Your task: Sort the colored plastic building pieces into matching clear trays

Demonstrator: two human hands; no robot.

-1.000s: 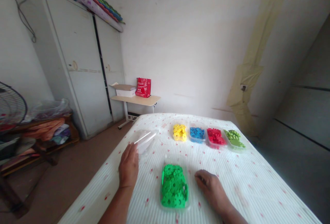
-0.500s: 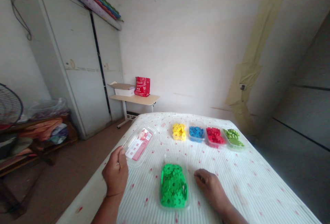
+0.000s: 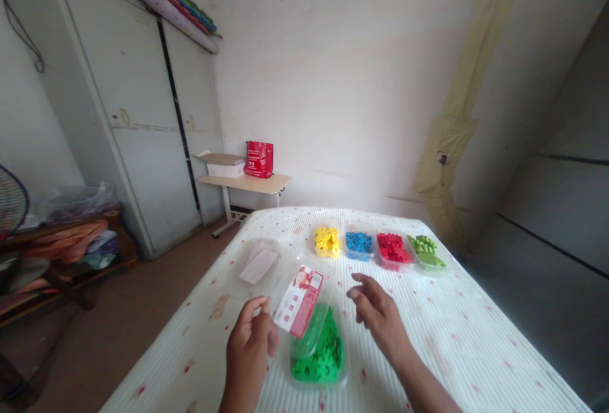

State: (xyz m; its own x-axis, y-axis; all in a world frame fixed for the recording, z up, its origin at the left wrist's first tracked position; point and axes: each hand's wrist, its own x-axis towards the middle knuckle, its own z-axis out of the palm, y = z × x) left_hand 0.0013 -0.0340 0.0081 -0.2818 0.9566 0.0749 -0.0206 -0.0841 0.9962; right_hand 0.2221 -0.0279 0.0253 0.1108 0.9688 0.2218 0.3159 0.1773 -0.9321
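My left hand point(image 3: 251, 337) pinches the left edge of a clear plastic lid point(image 3: 301, 302) with a red and white label. The lid is tilted over the far left part of a clear container of green snowflake-shaped plastic pieces point(image 3: 321, 362). Through the lid some of the green pieces still show. To the right of that container my right hand point(image 3: 378, 311) hovers with its fingers apart, holding nothing and reaching toward the lid's right side.
Clear boxes of yellow pieces point(image 3: 327, 242), blue pieces point(image 3: 359, 243), red pieces point(image 3: 394, 249) and light green pieces point(image 3: 425, 251) stand along the far side of the cloth-covered table point(image 3: 457, 349). Another clear lid point(image 3: 259, 262) lies at the left. Behind is a small side table point(image 3: 266, 183) with a red bag point(image 3: 259, 159).
My left hand has lifted a labelled lid off the left of the table and brought it right, over the green pieces. The right hand has risen and its fingers have spread.
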